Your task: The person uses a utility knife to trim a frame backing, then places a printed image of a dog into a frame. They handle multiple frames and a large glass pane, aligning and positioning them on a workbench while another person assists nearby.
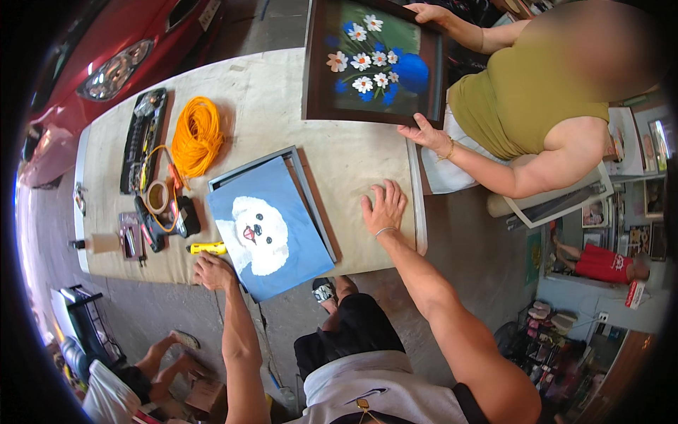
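Lying R of L grip (pixel 215 271), dog ptg (pixel 270 232)

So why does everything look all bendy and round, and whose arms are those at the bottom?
There's no robot here. A person wears a camera on their head that looks down, and its very wide lens bends straight edges. The arms at the bottom are that person's own.

Their right hand rests open on the table. Their left hand is at the table's near edge, by a small yellow object; I can't tell whether they touch. Between the hands lies a white dog painting, over a grey frame.

Further left is a coil of orange cord. Across the table, someone in a green top holds up a framed flower painting with both hands.
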Demonstrator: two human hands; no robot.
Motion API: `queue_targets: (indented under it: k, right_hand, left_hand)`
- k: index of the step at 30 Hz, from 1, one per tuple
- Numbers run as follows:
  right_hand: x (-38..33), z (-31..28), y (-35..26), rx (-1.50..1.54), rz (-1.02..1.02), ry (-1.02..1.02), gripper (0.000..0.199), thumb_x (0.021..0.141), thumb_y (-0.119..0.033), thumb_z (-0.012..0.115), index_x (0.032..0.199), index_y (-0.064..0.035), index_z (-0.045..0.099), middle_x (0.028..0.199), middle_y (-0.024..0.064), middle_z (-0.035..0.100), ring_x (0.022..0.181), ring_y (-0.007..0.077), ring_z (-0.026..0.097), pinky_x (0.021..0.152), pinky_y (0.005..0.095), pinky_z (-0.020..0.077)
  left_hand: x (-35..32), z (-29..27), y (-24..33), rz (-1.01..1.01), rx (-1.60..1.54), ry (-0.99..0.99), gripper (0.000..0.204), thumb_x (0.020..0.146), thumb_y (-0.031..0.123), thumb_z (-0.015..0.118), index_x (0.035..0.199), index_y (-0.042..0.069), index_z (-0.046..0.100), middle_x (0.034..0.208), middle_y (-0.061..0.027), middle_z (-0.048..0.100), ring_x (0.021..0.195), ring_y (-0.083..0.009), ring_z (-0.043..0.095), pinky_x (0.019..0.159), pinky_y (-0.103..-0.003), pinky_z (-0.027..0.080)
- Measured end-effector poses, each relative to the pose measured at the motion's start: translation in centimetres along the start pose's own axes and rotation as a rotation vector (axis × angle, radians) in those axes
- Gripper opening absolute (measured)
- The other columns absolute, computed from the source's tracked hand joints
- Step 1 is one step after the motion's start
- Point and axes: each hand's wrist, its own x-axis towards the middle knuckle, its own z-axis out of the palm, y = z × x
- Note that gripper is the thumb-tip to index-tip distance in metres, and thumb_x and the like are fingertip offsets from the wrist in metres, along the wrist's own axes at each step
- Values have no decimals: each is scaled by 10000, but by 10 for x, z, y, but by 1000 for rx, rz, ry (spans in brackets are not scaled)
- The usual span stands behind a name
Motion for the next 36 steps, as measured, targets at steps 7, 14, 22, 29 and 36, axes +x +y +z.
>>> queue_targets:
  k: [7, 14, 22, 29, 36]
  right_hand:
    - [-2, 4, 1, -13, -11, 48, 353, 828, -340, 610, 1108, -136, 536, 1254, 111, 443, 1258, 309, 362, 1006, 484, 266]
    - [-3, 7, 2, -52, -21, 76, 353, 824, -344, 618, 1104, -143, 541, 1242, 104, 460, 1251, 303, 379, 991, 479, 281]
    - [-4, 8, 4, -34, -25, 56, 361, 835, -353, 607, 1112, -132, 542, 1246, 119, 457, 1253, 316, 375, 995, 489, 276]
    - [-5, 11, 4, -33, -28, 68, 369, 839, -355, 601, 1121, -126, 539, 1249, 126, 450, 1255, 320, 367, 1000, 498, 273]
    - [-5, 11, 5, 1, -17, 41, 371, 859, -364, 578, 1135, -120, 537, 1276, 142, 446, 1267, 319, 350, 1013, 495, 247]
  left_hand:
    - [0, 2, -3, 70, 66, 112, 276, 916, 356, 539, 797, 126, 636, 828, -54, 582, 786, -287, 528, 698, -433, 393]
    - [2, 4, -2, 57, 81, 112, 283, 917, 351, 544, 776, 117, 620, 795, -66, 557, 758, -297, 533, 652, -429, 407]
    - [1, 2, -1, 68, 25, 146, 307, 927, 359, 535, 774, 107, 619, 813, -67, 571, 790, -301, 540, 674, -434, 417]
    - [1, 7, -3, 30, 73, 100, 312, 930, 377, 520, 820, 115, 646, 841, -67, 598, 814, -303, 556, 690, -443, 425]
    - [1, 9, -4, 39, 42, 148, 313, 924, 374, 533, 785, 115, 641, 819, -56, 583, 789, -290, 553, 663, -435, 428]
